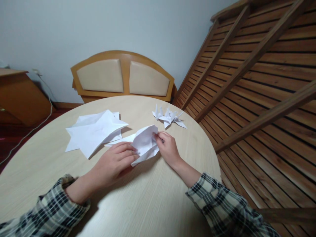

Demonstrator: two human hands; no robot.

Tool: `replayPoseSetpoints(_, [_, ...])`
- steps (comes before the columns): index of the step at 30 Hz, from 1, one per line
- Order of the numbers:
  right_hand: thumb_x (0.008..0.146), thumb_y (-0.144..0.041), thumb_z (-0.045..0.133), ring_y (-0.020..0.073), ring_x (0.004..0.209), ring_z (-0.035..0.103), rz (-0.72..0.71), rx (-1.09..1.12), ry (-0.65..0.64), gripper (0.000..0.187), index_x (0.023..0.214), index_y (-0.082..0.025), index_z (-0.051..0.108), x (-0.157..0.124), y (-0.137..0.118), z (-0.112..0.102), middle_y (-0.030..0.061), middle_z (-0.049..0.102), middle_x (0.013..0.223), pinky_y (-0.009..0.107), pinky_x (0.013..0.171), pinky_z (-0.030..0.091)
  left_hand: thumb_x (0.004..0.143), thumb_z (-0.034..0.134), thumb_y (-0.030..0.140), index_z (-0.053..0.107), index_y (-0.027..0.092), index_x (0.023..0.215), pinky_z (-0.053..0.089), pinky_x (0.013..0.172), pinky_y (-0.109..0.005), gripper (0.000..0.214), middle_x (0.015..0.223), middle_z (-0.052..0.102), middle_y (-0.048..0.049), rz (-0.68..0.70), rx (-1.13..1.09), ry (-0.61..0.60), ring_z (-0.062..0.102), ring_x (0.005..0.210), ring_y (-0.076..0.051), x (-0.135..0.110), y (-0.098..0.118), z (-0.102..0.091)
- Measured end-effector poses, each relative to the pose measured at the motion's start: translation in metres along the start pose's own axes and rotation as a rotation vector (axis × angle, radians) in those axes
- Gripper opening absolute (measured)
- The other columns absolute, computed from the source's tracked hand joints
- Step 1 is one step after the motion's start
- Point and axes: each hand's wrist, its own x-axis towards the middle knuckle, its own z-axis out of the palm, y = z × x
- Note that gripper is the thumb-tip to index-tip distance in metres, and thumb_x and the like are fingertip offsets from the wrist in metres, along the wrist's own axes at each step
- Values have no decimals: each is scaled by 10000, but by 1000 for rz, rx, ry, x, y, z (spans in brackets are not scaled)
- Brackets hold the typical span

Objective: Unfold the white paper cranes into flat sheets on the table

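A partly folded sheet of white paper (145, 141) is held between my two hands over the middle of the table, its folds bulging open. My left hand (118, 162) grips its left side, fingers on top and thumb hidden. At the right edge my right hand (168, 146) pinches the paper between thumb and fingers. Just past the left hand, a stack of loose white paper sheets (95, 130) lies with corners at odd angles. Folded paper cranes (170, 118) sit close together beyond the right hand.
The round pale wooden table (138, 204) carries all the paper. Behind it stands a headboard (125, 74) with two cream panels, against the wall. A slatted wooden frame (247, 82) leans at the right. At far left are a cabinet (22, 95) and a white cable (32, 134).
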Motion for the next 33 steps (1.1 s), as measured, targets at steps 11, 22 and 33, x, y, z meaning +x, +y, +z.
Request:
replayPoseSetpoints(11, [923,-302,469,177,649,537,28,-136,-123,293,643,-232,523,8,16,-17,22,581,653,328,646,380,946,455,148,669,285,827,222,1170,-464,281,771,690,61,29,171,-157,623,794,-149,6,-1,-23])
replayPoseSetpoints(22, [898,-448,509,150,600,515,222,152,-213,396,593,-197,524,18,23,-37,-1,539,597,297,604,388,926,452,201,678,363,1058,81,1217,-493,308,986,771,63,41,287,-59,701,975,-204,-14,-36,-51])
replayPoseSetpoints(33, [857,-530,507,128,454,494,457,303,-40,353,740,-200,553,13,34,-6,-37,508,529,236,444,360,862,560,136,628,373,1233,320,1151,-493,446,1046,768,29,-74,297,119,742,816,-180,-23,-46,-54])
